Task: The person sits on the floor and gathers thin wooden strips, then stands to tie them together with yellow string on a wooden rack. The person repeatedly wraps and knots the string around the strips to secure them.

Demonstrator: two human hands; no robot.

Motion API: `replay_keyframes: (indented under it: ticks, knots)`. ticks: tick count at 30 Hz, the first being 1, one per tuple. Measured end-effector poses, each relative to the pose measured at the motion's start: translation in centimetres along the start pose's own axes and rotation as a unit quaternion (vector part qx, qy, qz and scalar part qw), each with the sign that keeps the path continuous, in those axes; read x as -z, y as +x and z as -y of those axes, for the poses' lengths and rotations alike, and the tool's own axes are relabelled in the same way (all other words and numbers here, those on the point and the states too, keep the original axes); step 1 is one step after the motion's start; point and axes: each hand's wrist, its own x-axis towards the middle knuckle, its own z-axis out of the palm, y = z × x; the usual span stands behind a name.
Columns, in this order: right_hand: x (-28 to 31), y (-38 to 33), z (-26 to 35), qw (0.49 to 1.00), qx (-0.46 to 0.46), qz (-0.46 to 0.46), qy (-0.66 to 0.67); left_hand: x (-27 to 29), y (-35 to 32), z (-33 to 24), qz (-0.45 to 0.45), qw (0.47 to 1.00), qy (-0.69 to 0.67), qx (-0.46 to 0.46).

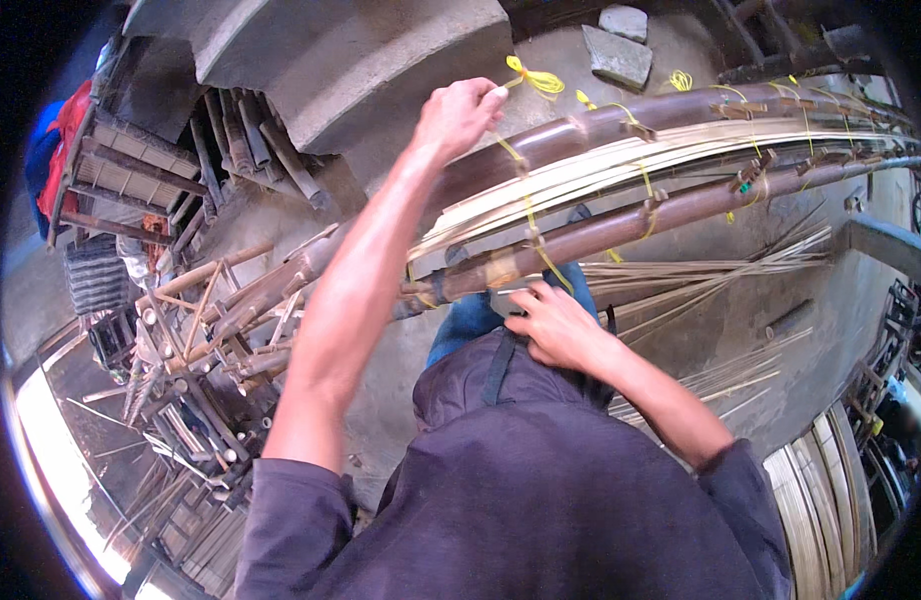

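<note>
Two long brown bamboo poles run across in front of me, a far pole and a near pole. Between them lie long pale bamboo strips. Over the far pole, my left hand is closed on yellow cord; a looped bundle of it sticks out past the fingertips. The cord passes down across the strips to the near pole. My right hand is just below the near pole, its fingers curled, with a thin pale thing at the fingertips that I cannot make out.
More cord ties with small wooden pegs cross the poles to the right. Loose thin strips lie on the floor. Cut bamboo is piled at left. A concrete step and stone blocks are beyond.
</note>
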Motion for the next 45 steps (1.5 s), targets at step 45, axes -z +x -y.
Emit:
replay_keyframes:
  ticks: [45]
  knots:
    - [2.7,13.8,10.8,0.913,-0.076,-0.077,0.393,-0.9,-22.0,8.7,-0.211,0.974,0.054,-0.070]
